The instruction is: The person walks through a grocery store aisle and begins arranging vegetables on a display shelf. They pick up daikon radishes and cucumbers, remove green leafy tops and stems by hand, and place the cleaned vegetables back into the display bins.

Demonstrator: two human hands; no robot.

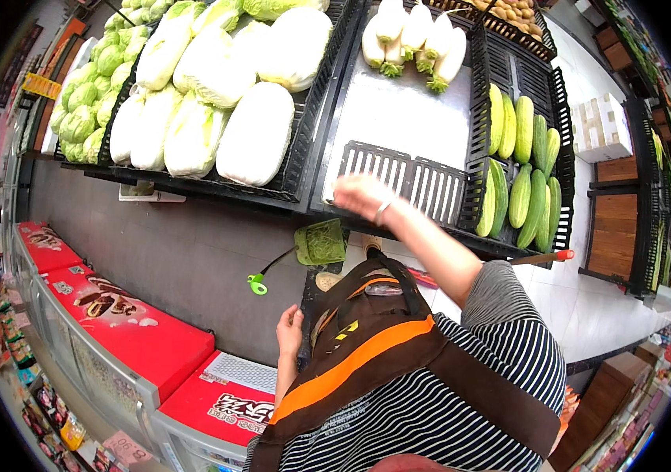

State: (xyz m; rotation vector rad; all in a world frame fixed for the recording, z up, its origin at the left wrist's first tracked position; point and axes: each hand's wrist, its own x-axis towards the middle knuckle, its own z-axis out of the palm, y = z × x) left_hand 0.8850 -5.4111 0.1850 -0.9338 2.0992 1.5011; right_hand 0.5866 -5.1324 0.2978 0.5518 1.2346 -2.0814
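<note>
My right hand (pixel 362 197), blurred and wearing a white wristband, reaches over the front edge of a display table. Below and beside it a black slotted plastic panel (pixel 438 186) lies on a shiny metal tray top (pixel 394 118). Whether its curled fingers hold anything is not clear. My left hand (pixel 290 331) hangs low beside my dark brown apron (pixel 371 354), fingers bent, with no object visible in it. White radishes (pixel 447 59) lie at the far end of the metal surface. Right of it, a black crate (pixel 562 159) holds cucumbers (pixel 523 130).
Napa cabbages (pixel 255 133) fill the left crate, beside round cabbages (pixel 81 97). A green dustpan (pixel 320 242) with plant scraps stands on the floor. A red-tipped stick (pixel 542 257) juts out at my right. Red-topped freezers (pixel 128 324) line the left. A white foam box (pixel 601 127) sits right.
</note>
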